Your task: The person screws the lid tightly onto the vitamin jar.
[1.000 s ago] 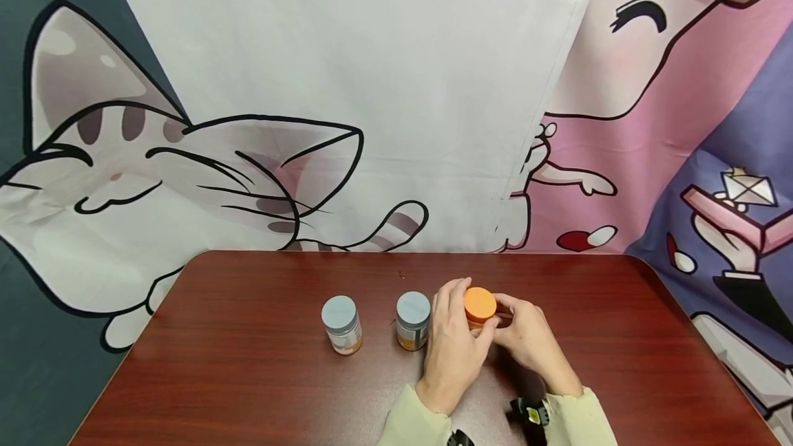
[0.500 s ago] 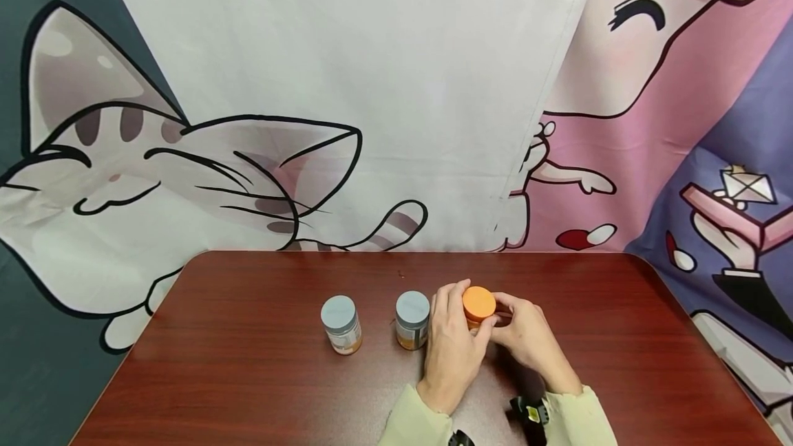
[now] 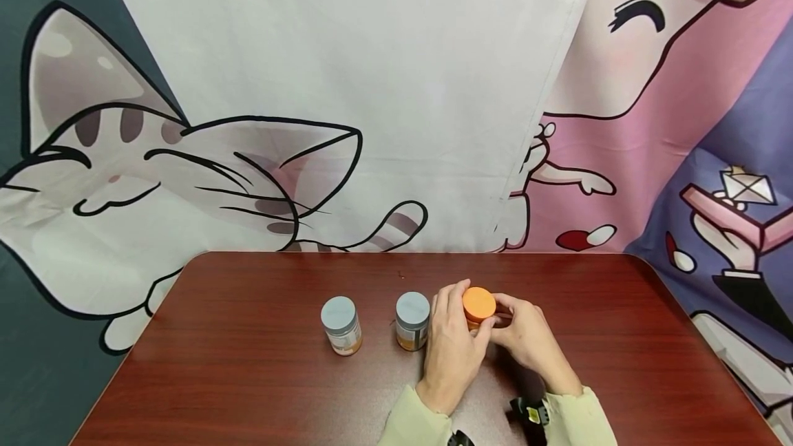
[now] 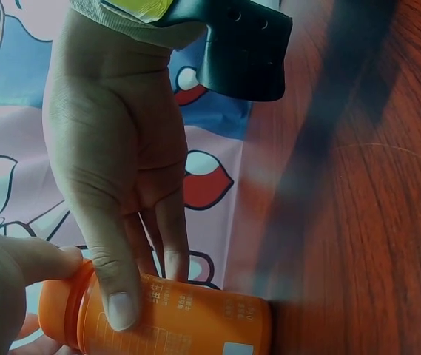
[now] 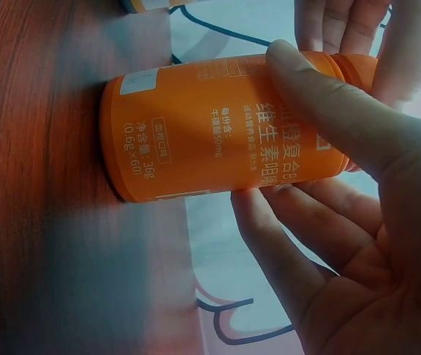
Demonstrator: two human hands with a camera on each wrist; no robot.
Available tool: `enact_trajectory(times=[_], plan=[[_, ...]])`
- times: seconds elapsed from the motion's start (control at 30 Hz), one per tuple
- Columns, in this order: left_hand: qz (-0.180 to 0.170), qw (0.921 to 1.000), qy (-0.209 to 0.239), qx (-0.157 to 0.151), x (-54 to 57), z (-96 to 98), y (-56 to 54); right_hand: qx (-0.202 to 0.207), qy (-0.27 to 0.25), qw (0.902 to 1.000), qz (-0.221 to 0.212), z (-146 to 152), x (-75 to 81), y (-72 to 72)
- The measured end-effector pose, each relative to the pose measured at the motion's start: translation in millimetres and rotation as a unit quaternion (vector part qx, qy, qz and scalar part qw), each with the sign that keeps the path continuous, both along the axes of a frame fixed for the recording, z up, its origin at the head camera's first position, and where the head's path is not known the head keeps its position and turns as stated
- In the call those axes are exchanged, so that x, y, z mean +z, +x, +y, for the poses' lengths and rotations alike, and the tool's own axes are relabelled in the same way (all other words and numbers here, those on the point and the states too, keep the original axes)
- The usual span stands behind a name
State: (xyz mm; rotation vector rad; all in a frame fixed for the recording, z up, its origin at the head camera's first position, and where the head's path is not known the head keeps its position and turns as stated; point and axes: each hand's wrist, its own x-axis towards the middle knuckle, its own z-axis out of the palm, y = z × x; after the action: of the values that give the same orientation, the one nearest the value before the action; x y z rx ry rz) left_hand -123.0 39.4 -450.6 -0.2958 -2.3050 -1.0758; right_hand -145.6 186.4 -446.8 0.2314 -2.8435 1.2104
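Observation:
An orange vitamin bottle point(image 5: 188, 133) with white Chinese print stands at the table's middle right, its base right at the tabletop. Its orange screw cap point(image 3: 479, 303) shows between both hands in the head view. My right hand point(image 3: 535, 339) grips the upper body: the thumb lies over the label in the right wrist view, with the fingers behind. At the cap, my left hand point(image 3: 451, 349) pinches from the left; its thumb presses the cap's side in the left wrist view point(image 4: 47, 262). Most of the bottle's body is hidden behind the hands in the head view.
Two bottles with grey-blue lids stand left of the hands: a near one point(image 3: 412, 321) close beside the left hand, and another point(image 3: 342, 325) farther left. The brown wooden table point(image 3: 248, 391) ends at a cartoon-print cloth point(image 3: 403, 88) hanging behind it.

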Motion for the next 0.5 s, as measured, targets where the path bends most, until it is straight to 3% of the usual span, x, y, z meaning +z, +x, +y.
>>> enact_trajectory(times=[0.5], plan=[[-0.004, 0.9997, -0.025, -0.005, 1.6, -1.3, 0.6, 0.003, -0.009, 0.9999, 0.004, -0.4, -0.4, 0.3]])
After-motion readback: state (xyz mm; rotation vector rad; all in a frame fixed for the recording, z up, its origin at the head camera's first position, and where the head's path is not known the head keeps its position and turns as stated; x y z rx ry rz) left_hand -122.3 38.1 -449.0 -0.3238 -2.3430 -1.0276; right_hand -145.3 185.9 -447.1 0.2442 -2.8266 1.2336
